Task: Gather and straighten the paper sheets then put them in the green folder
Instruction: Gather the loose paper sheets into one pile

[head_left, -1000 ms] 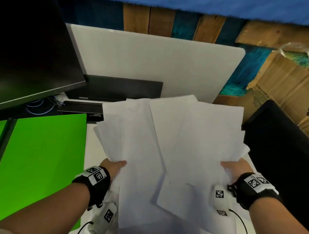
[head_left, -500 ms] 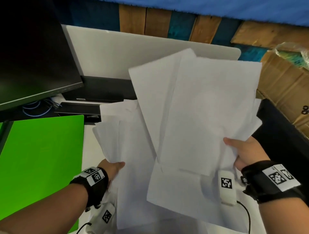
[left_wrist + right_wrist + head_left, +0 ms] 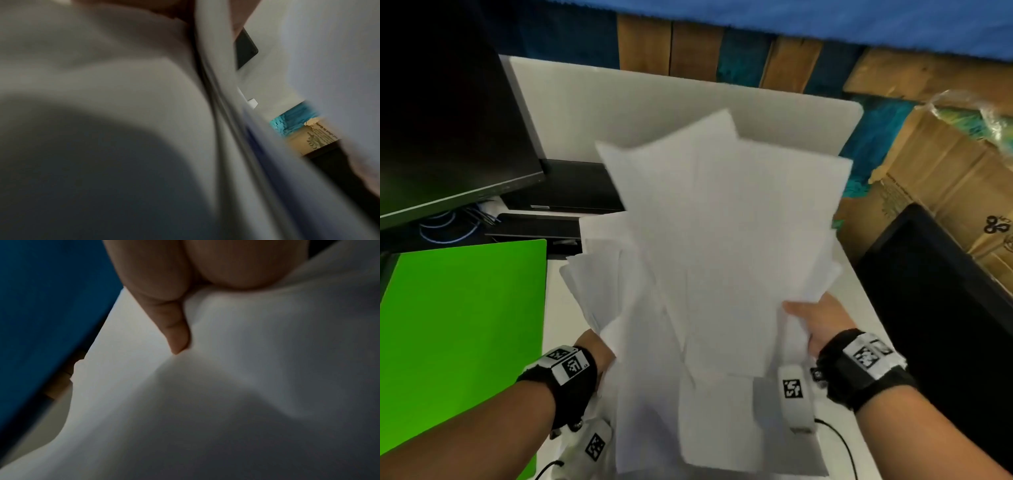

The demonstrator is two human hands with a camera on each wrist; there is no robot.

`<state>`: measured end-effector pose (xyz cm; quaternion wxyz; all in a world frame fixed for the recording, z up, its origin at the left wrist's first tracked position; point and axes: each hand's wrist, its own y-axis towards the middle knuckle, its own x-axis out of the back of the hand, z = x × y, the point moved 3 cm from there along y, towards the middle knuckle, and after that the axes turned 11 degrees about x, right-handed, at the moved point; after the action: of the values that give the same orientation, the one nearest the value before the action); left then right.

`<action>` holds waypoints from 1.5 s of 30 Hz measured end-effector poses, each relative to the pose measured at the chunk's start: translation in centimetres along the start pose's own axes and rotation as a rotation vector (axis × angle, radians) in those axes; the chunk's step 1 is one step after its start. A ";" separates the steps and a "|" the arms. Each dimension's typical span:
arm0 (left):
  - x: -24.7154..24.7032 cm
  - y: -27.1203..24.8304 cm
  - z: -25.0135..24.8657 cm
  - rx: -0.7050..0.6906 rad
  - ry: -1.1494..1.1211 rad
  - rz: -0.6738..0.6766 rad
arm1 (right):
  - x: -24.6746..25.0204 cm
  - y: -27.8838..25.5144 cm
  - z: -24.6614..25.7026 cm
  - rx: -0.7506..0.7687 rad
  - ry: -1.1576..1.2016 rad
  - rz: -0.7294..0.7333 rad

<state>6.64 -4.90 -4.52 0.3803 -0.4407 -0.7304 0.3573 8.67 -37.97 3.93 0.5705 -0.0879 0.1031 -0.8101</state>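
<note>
Several white paper sheets (image 3: 729, 240) are held above the white table, fanned and uneven. My right hand (image 3: 815, 318) grips the right-hand bundle at its lower right edge, thumb on top; the right wrist view shows a finger (image 3: 174, 331) pressed against the paper (image 3: 226, 402). My left hand (image 3: 599, 349) holds the left bundle (image 3: 599, 284) from below, its fingers hidden under the sheets; paper (image 3: 102, 97) fills the left wrist view. The right bundle overlaps the left one. The green folder (image 3: 465, 325) lies flat and closed at the left.
A black monitor (image 3: 448, 120) stands at the back left with a dark box (image 3: 565, 188) and cables behind the folder. A white board (image 3: 654, 113) leans at the back. A black chair (image 3: 945, 291) and cardboard box (image 3: 945, 171) are on the right.
My right hand lifted its bundle of sheets up and then swung it leftward over the left bundle. The left hand stayed almost in place.
</note>
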 end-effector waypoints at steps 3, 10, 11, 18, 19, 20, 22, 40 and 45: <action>-0.1 -0.7 -0.2 -0.091 0.074 0.070 | 0.5 0.5 -4.7 -0.103 -0.216 -0.042; -0.1 0.2 -0.4 -0.083 0.046 0.073 | 2.1 1.8 -5.9 -0.137 -0.612 -0.022; 0.0 0.1 -0.3 -0.098 0.080 0.054 | 2.1 2.1 -5.7 -0.140 -0.632 0.017; -0.2 -0.4 0.0 -0.165 0.132 0.104 | -0.9 1.9 -4.3 -0.031 -0.779 0.118; -0.2 -0.4 0.0 -0.161 0.134 0.114 | -1.6 1.7 -4.5 -0.012 -0.782 0.096; -0.1 -0.4 0.0 -0.166 0.143 0.123 | -2.2 1.5 -4.8 -0.016 -0.779 0.087; -0.1 -0.5 -0.1 -0.190 0.174 0.129 | -3.6 1.0 -5.6 -0.058 -0.765 0.109; 0.0 0.5 0.0 -0.176 0.309 0.068 | 2.4 3.9 -4.7 -0.367 -0.658 -0.090; 0.0 0.9 0.0 -0.168 0.307 0.068 | 4.1 4.6 -3.3 -0.258 -0.785 -0.193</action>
<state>6.95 -4.57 -5.28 0.4367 -0.5449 -0.6757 0.2362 10.65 -43.13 -0.40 0.4721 -0.4696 -0.0304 -0.7454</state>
